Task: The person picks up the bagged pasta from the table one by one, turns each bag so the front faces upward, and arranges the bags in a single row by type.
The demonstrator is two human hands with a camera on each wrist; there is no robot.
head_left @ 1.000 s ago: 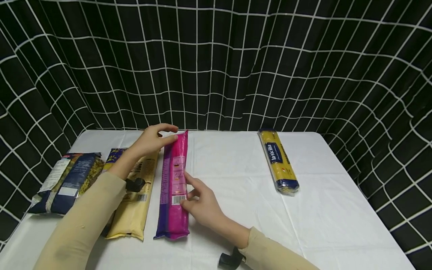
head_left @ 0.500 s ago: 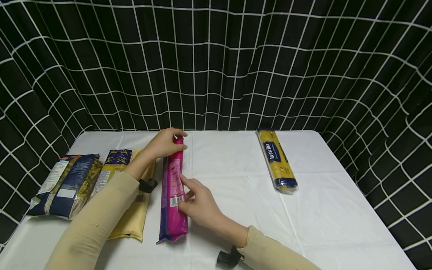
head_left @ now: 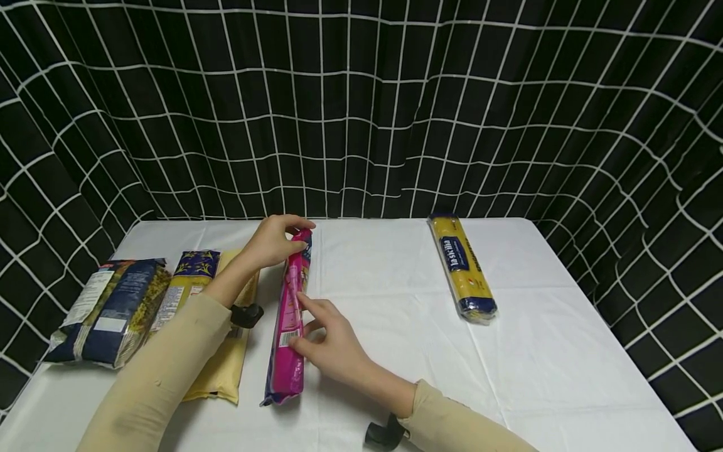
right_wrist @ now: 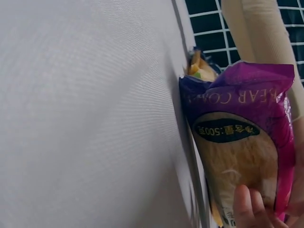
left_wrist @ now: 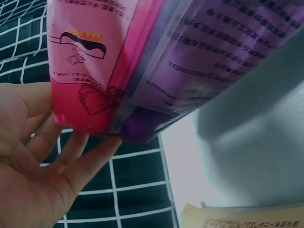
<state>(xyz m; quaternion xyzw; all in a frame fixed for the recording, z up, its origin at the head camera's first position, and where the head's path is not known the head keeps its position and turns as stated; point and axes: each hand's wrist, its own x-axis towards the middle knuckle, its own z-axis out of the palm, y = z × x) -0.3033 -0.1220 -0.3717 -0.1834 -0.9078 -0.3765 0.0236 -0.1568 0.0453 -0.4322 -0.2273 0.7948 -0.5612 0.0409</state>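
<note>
A long pink and purple packet of noodles (head_left: 288, 370) stands tilted up on its long edge over the white table. At its far end my left hand (head_left: 273, 242) grips the corner between thumb and fingers. My right hand (head_left: 336, 339) pinches the packet's right side, low, near the barcode. In the left wrist view the printed back of the noodle packet (left_wrist: 142, 71) hangs over the left hand (left_wrist: 42, 175). The right wrist view shows the packet's front (right_wrist: 232, 137), with pale noodles behind a clear window and right fingers (right_wrist: 244, 202) pressed against it.
Left of the packet lie a pale yellow packet (head_left: 217, 376), a navy-topped yellow packet (head_left: 181, 289) partly behind the left arm, and a navy pasta bag (head_left: 107, 314). A yellow spaghetti pack (head_left: 463, 270) lies at right. Black gridded curtain (head_left: 361, 113) borders the table's back and sides.
The noodle packet has turned from lying nearly flat, back side up, onto its edge. My left hand has shifted right over its far end; my right hand has moved slightly left with it.
</note>
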